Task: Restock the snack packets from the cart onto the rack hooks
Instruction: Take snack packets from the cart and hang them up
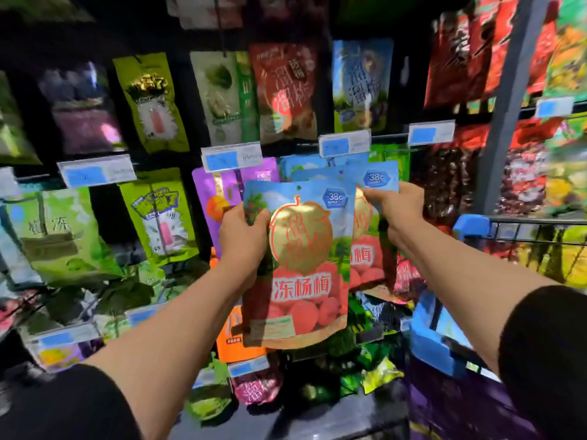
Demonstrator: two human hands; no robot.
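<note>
A: Fig., nearest cam: two black sleeves (79,404) at the bottom corners, bare forearms running up to the rack.

B: Fingers first?

A: Left hand (243,239): thumb across the front, fingers curled behind the upper left edge of the front snack packet (301,265), blue w/ red fruit, held upright just in front of the rack. Right hand (394,206): fingers pinch the top right of a second matching packet (371,223), which sits behind the first and partly overlapped by it.

B: Step in hand?

A: Judged: hanging phase, both packets raised toward the row below the price tag (344,144). The hook itself can't be made out.

B: Next move needs?

A: Prob. lining the hang hole (298,187) at the packet's top w/ a hook tip, then pushing back. One packet at a time seems safer.

B: Arm pose?

A: Both extended fwd and up, converging; wrists roughly level. Cart (470,227), blue-cornered, stands right, near the right forearm.
</note>
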